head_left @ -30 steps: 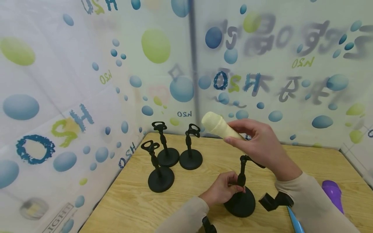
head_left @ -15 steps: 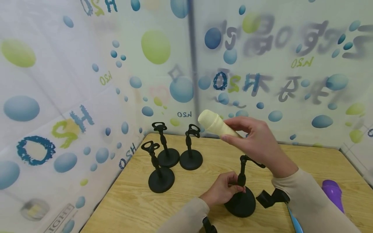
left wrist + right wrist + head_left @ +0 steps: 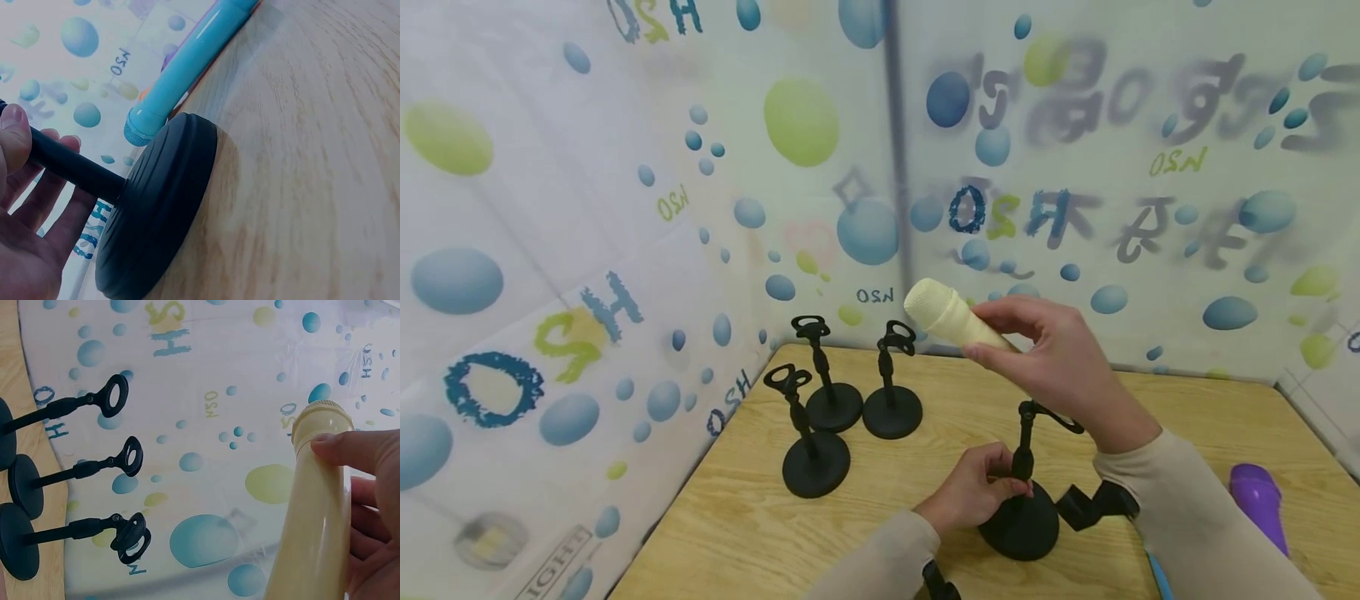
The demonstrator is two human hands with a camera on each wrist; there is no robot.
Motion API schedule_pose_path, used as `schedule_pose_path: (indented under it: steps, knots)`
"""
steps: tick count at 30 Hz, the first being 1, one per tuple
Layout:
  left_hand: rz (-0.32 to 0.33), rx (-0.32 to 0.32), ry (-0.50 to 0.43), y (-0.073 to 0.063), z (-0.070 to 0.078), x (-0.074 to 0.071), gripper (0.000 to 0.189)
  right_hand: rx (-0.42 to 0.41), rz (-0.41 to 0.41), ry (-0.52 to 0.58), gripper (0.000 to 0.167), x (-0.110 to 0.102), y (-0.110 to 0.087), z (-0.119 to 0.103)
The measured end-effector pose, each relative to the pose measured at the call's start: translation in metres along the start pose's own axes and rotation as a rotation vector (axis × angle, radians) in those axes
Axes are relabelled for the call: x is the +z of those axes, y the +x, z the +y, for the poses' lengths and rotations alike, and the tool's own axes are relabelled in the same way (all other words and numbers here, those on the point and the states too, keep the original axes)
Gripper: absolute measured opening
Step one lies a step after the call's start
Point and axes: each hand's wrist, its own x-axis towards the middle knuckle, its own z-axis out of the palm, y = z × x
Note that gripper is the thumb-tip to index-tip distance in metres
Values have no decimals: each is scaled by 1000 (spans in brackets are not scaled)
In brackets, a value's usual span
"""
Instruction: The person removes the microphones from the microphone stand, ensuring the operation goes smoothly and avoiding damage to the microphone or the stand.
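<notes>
My right hand [image 3: 1051, 354] grips a cream microphone [image 3: 947, 313] in the air, its head pointing up and to the left; in the right wrist view the cream microphone [image 3: 315, 506] has my fingers [image 3: 353, 452] wrapped round its body. Below it my left hand [image 3: 977, 490] holds the thin post of a black round-based stand [image 3: 1021, 525] standing on the wooden table [image 3: 745, 517]. The left wrist view shows the stand's base [image 3: 156, 206] on the wood and my fingers [image 3: 17, 147] round the post. The stand's clip end sits just under my right wrist.
Three more black stands [image 3: 816, 462], [image 3: 833, 404], [image 3: 892, 410] with ring clips stand at the table's back left. A purple microphone [image 3: 1261, 504] lies at the right, a light blue one [image 3: 187, 69] beside the held stand, a black clip [image 3: 1093, 504] near it. Patterned sheets wall the table.
My right hand has carried the cream microphone slightly up and to the left. The left hand and the stand have stayed put.
</notes>
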Motion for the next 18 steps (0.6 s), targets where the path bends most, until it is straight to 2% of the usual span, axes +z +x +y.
schedule_pose_path:
  steps: [18]
  knots:
    - [12, -10, 16, -1, 0, -1, 7, -21, 0, -11, 31, 6, 10, -6]
